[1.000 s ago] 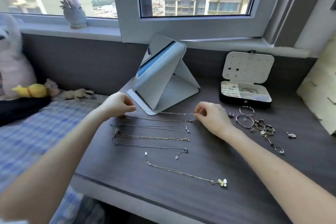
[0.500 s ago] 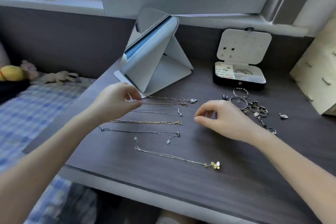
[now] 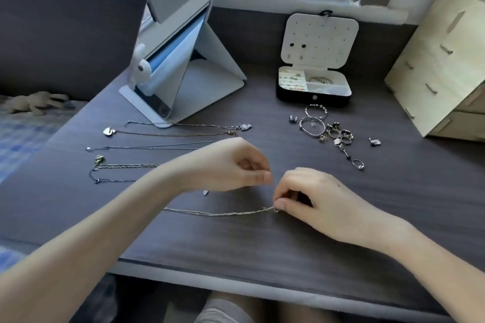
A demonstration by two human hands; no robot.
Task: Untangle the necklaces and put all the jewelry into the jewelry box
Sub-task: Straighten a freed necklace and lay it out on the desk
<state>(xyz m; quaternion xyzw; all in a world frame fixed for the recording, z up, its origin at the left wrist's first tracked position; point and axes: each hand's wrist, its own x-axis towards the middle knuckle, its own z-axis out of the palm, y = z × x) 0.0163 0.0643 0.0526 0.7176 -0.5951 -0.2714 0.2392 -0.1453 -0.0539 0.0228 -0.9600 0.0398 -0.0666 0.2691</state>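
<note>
Several necklaces lie in straight rows on the dark table [image 3: 315, 231]; the farthest is a chain [image 3: 183, 125] and below it a heart-pendant chain [image 3: 170, 135]. My right hand [image 3: 312, 199] pinches the right end of the nearest thin chain [image 3: 215, 213], which lies flat. Just left of it hovers my left hand [image 3: 228, 165], fingers curled and thumb against forefinger, with nothing visible between them; it hides parts of the middle chains. The open jewelry box [image 3: 301, 97] stands at the back right. Rings and bangles [image 3: 328, 131] lie piled in front of it.
A folding mirror stand [image 3: 183, 60] sits at the back centre, touching the farthest chain. A pale wooden drawer unit [image 3: 446, 60] fills the right edge. A loose charm [image 3: 374, 142] and a ring [image 3: 358, 164] lie apart. A blue checked bed [image 3: 15, 139] borders the left.
Both hands left the farthest necklace and came toward the table's front edge. My right hand has taken hold of the nearest chain's end. The view has tilted down.
</note>
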